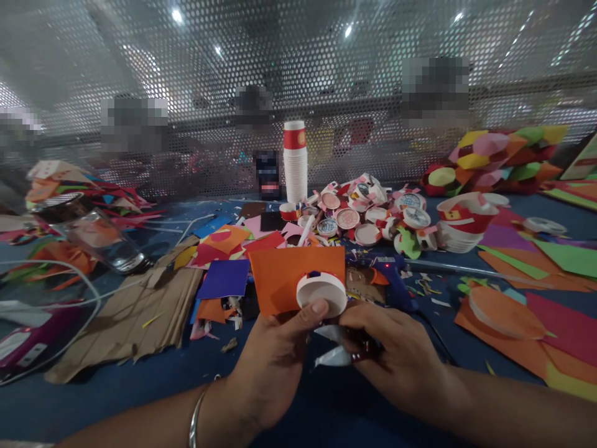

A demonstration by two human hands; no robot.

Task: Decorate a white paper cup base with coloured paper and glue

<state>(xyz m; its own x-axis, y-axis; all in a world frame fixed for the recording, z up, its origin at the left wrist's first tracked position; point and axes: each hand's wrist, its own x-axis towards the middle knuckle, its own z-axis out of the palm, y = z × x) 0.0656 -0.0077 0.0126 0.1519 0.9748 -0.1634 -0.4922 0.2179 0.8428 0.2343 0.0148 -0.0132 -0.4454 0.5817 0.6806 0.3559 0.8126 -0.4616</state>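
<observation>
An orange sheet of paper (275, 280) stands upright in my left hand (275, 361). The thumb presses a round white paper cup bottom (321, 294) flat against it, near the sheet's right edge. Fingers behind the sheet are hidden. My right hand (396, 348) is wrapped round a pair of scissors (334, 356). Their two blades are apart and point left, just below the cup bottom. Most of the handle is covered by my fingers.
Ahead lie a heap of cut cup bottoms (347, 219) and a tall stack of paper cups (295, 174). Cardboard (140, 317) and a glass jar (105, 236) are left; more cups (461, 227) and coloured paper (564, 323) lie right. A cable (97, 292) crosses the left side.
</observation>
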